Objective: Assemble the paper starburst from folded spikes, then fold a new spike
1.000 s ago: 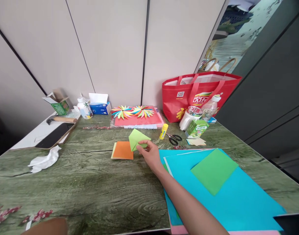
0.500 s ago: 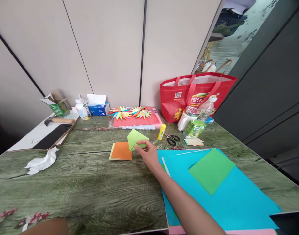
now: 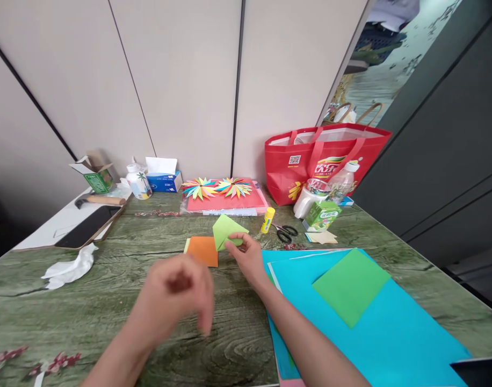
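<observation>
In the head view, my right hand point(image 3: 246, 255) pinches a folded light-green sheet of paper point(image 3: 226, 230) between thumb and fingers. The folded paper is held up by its lower right part, with a pointed top. Just behind and left of it lies a small stack of square papers, orange paper point(image 3: 203, 251) on top and a pale yellow edge showing. My left hand point(image 3: 175, 301) is raised over the table, nearer to me than the orange paper, and hides part of it. Its fingers are bent and smeared by motion, and nothing in them can be made out.
Large blue sheets point(image 3: 395, 328) with a green square point(image 3: 353, 287) lie at right. Behind are a glue stick point(image 3: 267, 220), scissors point(image 3: 285, 233), two paper stars point(image 3: 233, 188), a red bag point(image 3: 282, 166) and a juice box point(image 3: 322, 215). A crumpled tissue point(image 3: 71, 269) and a hammer point(image 3: 103, 200) lie left.
My left hand has come up from the bottom left edge into the middle foreground. My right hand still holds the light-green paper in nearly the same place.
</observation>
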A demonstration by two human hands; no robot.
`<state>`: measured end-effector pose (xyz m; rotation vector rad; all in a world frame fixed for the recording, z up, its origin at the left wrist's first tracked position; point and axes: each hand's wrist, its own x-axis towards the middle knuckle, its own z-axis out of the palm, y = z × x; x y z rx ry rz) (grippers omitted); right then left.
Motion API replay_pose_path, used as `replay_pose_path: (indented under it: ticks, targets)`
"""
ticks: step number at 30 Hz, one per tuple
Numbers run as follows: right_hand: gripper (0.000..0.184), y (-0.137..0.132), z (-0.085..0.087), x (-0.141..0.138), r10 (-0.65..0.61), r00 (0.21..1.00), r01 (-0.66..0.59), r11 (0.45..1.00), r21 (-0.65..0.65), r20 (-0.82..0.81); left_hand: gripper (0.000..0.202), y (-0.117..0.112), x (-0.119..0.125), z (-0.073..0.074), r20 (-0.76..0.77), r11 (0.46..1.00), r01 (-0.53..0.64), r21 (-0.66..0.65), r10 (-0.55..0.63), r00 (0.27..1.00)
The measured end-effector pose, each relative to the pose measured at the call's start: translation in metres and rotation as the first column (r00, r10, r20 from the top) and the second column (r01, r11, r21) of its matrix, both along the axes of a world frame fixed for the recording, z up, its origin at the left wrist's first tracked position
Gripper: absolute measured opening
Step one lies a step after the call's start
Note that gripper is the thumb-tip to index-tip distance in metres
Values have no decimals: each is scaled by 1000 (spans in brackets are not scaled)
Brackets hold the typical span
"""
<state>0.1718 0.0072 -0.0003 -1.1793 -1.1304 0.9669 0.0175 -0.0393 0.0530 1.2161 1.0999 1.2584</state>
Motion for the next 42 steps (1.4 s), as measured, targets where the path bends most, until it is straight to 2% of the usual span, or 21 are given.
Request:
replay_pose_path:
  ticks: [2, 5, 7, 10, 14, 19, 24, 26, 30, 31, 35, 38, 42]
  targets:
    - [25, 1, -2, -1, 2, 1000, -2, 1000, 4, -4, 23, 13, 1, -4, -35, 1000, -17, -8, 17, 999]
    - [24, 0, -4, -2, 14, 1000, -14, 1000, 13, 3, 33, 36, 5, -19, -29, 995, -83, -60, 81, 996]
    - [23, -1, -5, -3, 29, 999, -30, 999, 32, 31, 40, 44, 8, -30, 37, 984, 17, -177, -11, 999]
    - [23, -4, -6, -4, 50, 992, -58, 996, 66, 115, 34, 45, 12, -39, 118, 962, 140, -234, -115, 986]
    - [23, -6, -9, -6, 78, 984, -93, 992, 89, 163, 24, 40, 14, -42, 138, 966, 99, -240, -67, 988]
    - [27, -6, -12, -8, 98, 989, -107, 991, 82, 106, 22, 41, 13, -46, 152, 962, 115, -246, -78, 985]
    - [39, -8, -8, -9, 82, 996, -84, 993, 77, 35, 26, 40, 13, -51, 141, 942, 208, -262, -176, 974]
    - [47, -8, -6, -10, 93, 996, -92, 993, 79, -9, 26, 39, 13, -53, 132, 932, 239, -272, -210, 969]
    - [75, -6, -4, -9, 144, 964, -141, 990, 29, -224, 26, 39, 14, -55, 126, 937, 235, -259, -209, 970]
    - [73, -5, -5, -9, 162, 953, -168, 986, -1, -258, 26, 39, 14, -55, 122, 940, 223, -258, -197, 973]
    - [39, -1, -7, -5, 224, 941, -253, 964, -85, -254, 28, 40, 15, -55, 119, 935, 216, -281, -189, 975]
    - [37, 0, -8, -4, 191, 952, -219, 971, -95, -240, 30, 41, 15, -55, 119, 937, 211, -279, -184, 976]
    - [39, -1, -10, -5, 173, 954, -198, 976, -85, -245, 24, 42, 13, -56, 72, 975, 122, -186, -111, 991]
